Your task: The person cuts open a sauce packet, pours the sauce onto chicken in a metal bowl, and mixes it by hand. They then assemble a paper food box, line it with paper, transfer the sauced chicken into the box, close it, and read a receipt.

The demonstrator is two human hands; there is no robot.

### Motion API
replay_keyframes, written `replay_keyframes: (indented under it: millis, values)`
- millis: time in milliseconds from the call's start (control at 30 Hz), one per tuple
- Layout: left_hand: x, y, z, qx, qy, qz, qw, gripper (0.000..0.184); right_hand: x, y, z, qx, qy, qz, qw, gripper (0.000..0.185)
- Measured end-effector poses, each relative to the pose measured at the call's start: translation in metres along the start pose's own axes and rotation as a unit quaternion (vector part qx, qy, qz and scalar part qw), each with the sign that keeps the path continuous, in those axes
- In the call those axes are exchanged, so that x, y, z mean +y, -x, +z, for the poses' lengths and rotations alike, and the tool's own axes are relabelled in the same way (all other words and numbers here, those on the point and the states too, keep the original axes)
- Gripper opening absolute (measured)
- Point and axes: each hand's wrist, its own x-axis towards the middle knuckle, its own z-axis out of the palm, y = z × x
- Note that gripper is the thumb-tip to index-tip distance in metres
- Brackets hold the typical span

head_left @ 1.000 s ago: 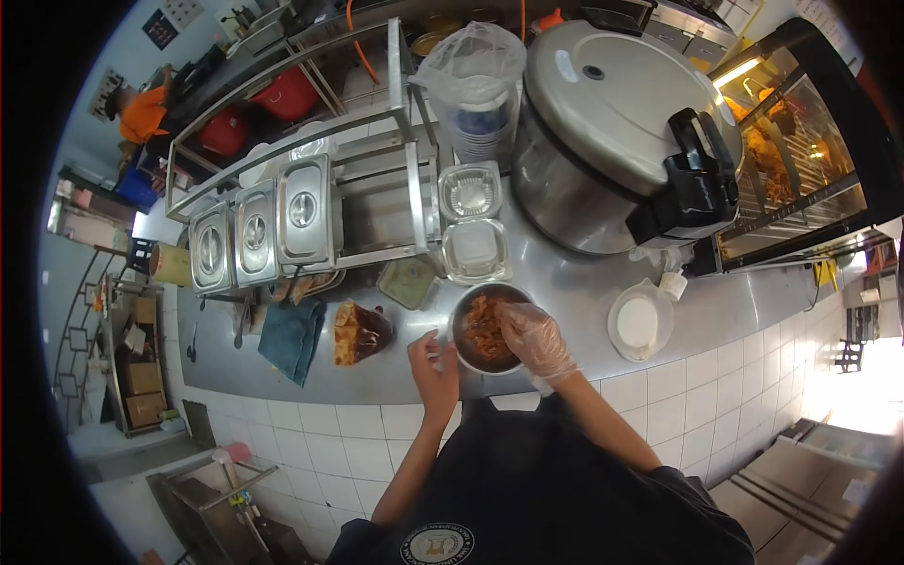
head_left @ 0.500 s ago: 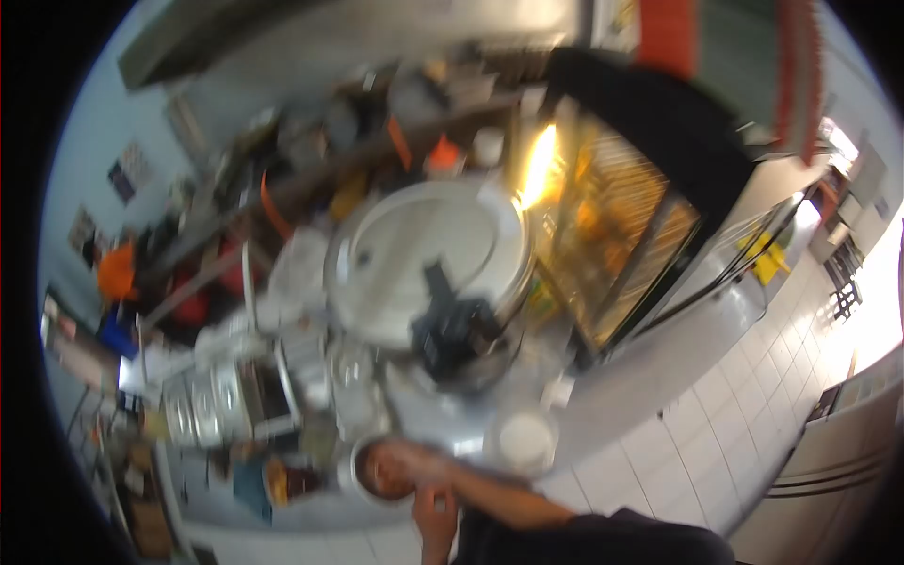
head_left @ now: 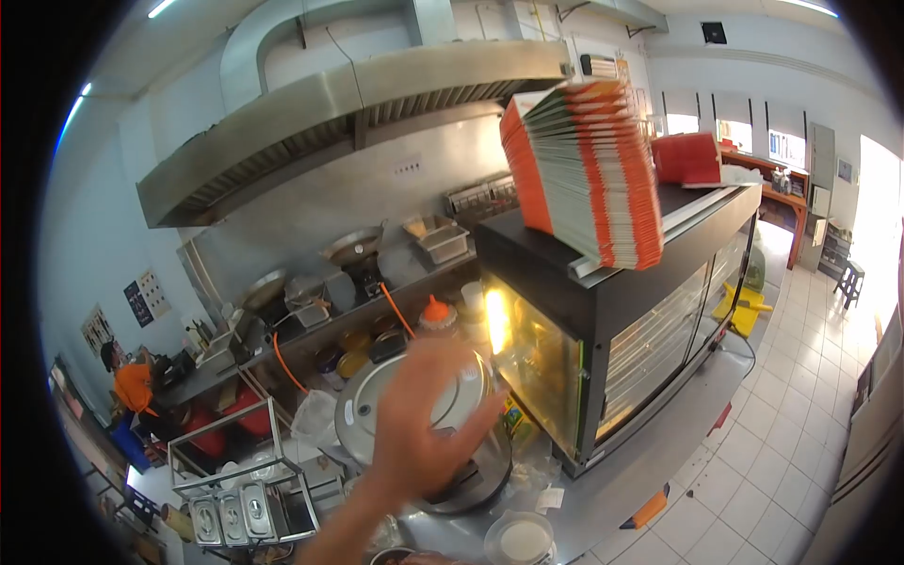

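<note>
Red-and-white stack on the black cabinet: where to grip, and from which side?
I'd use a two-handed grip, low on opposite sides of the stack, coming from the counter side. It sits near the edge of the cabinet top, so the base looks reachable. It is tall, with many thin layers and no visible band; holding only the top would probably leave the lower layers behind.

The person's left hand [head_left: 424,414] is bare, and so are the wrist [head_left: 391,480] and the part of the forearm [head_left: 348,527] in view. The forearm is slim and leads into a broader palm. The thumb [head_left: 478,426] is a separate, tapering shape, while the fingers [head_left: 438,363] blur together, their outlines and nails too smeared to make out. Only a sliver of the right hand [head_left: 428,558] shows at the bottom edge, too little to tell its covering.
</note>
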Motion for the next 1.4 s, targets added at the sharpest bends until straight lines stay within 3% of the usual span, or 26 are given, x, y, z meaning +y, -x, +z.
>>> replay_keyframes:
  millis: [133, 200, 233, 333, 433, 533, 600, 733, 833, 1033, 1133, 1233, 1333, 1400]
  values:
    - [-0.025, -0.200, 0.055, 0.024, 0.052, 0.090, 0.994, 0.057, -0.004, 0.010, 0.001, -0.011, 0.017, 0.002, 1.000, 0.037]
    - [-0.039, -0.258, 0.072, -0.078, 0.011, -0.006, 0.997, 0.060, -0.004, 0.018, -0.001, -0.018, 0.023, 0.003, 1.000, 0.037]
    - [-0.045, -0.278, 0.078, -0.128, -0.011, -0.057, 0.990, 0.063, -0.003, 0.021, -0.003, -0.021, 0.024, 0.004, 0.999, 0.037]
    - [-0.058, -0.307, 0.080, -0.264, -0.036, -0.049, 0.963, 0.061, 0.004, 0.031, -0.005, -0.029, 0.023, 0.009, 0.999, 0.036]
    - [-0.065, -0.317, 0.075, -0.285, -0.007, -0.058, 0.957, 0.055, 0.012, 0.038, -0.010, -0.037, 0.025, 0.013, 0.999, 0.036]
    - [-0.064, -0.318, 0.074, -0.200, -0.033, 0.036, 0.979, 0.043, 0.017, 0.043, -0.013, -0.043, 0.029, 0.018, 0.998, 0.035]
    - [-0.058, -0.315, 0.074, -0.118, -0.164, 0.095, 0.975, 0.034, 0.023, 0.046, -0.014, -0.046, 0.028, 0.021, 0.998, 0.035]
    - [-0.068, -0.314, 0.082, -0.013, -0.380, 0.210, 0.901, 0.022, 0.026, 0.053, -0.019, -0.049, 0.032, 0.025, 0.998, 0.035]
    - [-0.065, -0.311, 0.097, 0.027, -0.490, 0.271, 0.828, 0.035, 0.026, 0.057, -0.026, -0.047, 0.036, 0.031, 0.998, 0.034]
    - [-0.047, -0.290, 0.100, 0.002, -0.523, 0.253, 0.814, 0.085, 0.040, 0.059, -0.032, -0.050, 0.027, 0.035, 0.998, 0.034]
    - [-0.043, -0.287, 0.094, -0.009, -0.539, 0.208, 0.816, 0.100, 0.041, 0.069, -0.030, -0.056, 0.028, 0.013, 0.998, 0.035]
    - [-0.044, -0.290, 0.091, 0.019, -0.528, 0.177, 0.830, 0.109, 0.038, 0.078, -0.031, -0.036, 0.058, 0.024, 0.997, 0.039]
    - [-0.033, -0.294, 0.087, -0.069, -0.447, 0.034, 0.891, 0.112, 0.046, 0.059, -0.046, -0.077, 0.034, 0.032, 0.996, 0.043]
    - [-0.049, -0.304, 0.086, -0.060, -0.347, 0.028, 0.935, 0.110, 0.046, 0.066, -0.046, -0.101, 0.050, 0.021, 0.993, 0.046]
